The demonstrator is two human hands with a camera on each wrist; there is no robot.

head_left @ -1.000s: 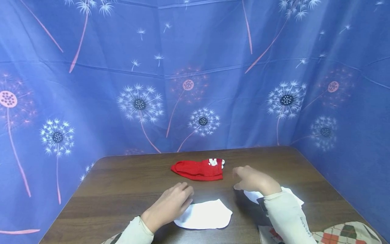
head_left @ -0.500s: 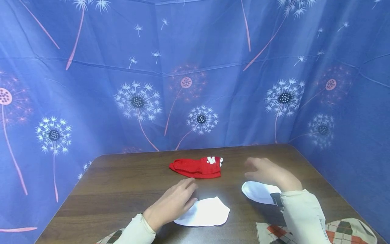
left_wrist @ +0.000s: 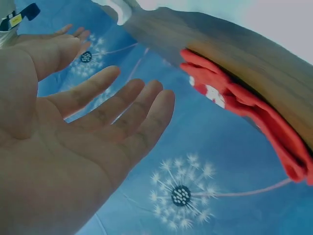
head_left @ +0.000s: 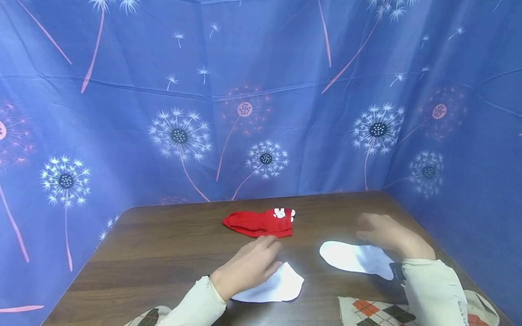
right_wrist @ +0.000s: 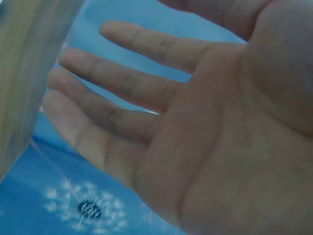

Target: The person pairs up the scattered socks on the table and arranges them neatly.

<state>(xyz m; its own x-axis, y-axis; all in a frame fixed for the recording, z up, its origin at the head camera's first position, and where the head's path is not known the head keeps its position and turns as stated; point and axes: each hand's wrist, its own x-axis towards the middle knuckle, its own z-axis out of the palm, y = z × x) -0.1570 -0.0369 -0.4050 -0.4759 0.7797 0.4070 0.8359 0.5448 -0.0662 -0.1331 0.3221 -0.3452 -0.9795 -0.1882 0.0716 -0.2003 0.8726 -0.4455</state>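
Although I was watching from a distance, the head camera showed me the left hand (head_left: 246, 268) over the left end of a plain white sock (head_left: 283, 286), hiding that part from me; I could not tell whether skin and cloth met. Its fingers held nothing: the left wrist view gave me the bare palm, the fingers loosely extended and a little apart. The right hand (head_left: 391, 234), somewhat blurred in the head view, was likewise free, with relaxed fingers and a bare palm in its own wrist view. I saw it just beyond the right part of a second white sock (head_left: 355, 258), which lay lengthwise across the right half of the brown table (head_left: 159, 253), its right end close to the pale right sleeve (head_left: 434, 290). Farther back, near the middle of the far edge, I had a red sock (head_left: 258, 224) lying on its side, a white figure on its right end; the left fingertips appeared just in front of it. At the lower right I noted a checked cloth (head_left: 360, 311), partly hidden by that sleeve, and behind everything a blue curtain (head_left: 102, 140) printed with dandelions.
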